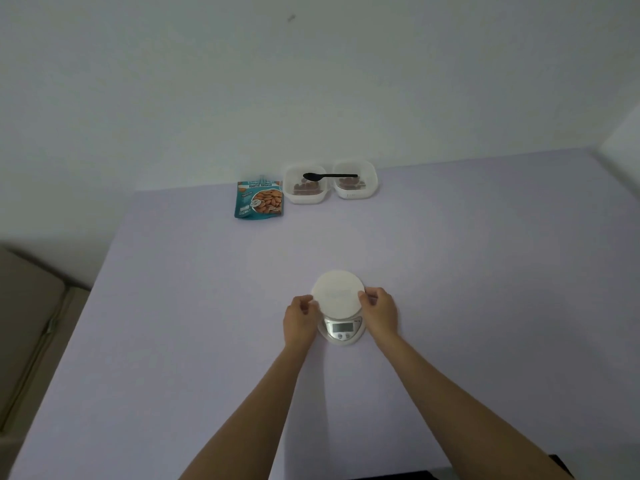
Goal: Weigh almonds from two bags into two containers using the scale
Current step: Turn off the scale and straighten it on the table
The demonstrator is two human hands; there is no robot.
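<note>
Gripping the scale (pixel 341 328) by its platter rim, my left hand (pixel 299 318) at 9 o'clock, right hand (pixel 381 311) at 3 | containers (pixel 304 199) holding almonds, spoon (pixel 329 175) across them, bag (pixel 259 200) beside, at the counter's (pixel 207 306) 12 o'clock | step: settling the scale, I think; display unreadable | next: fetch a container

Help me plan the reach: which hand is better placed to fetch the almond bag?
Left, probably: the almond bag lies beyond the left hand; the right hand would cross the scale.
</note>
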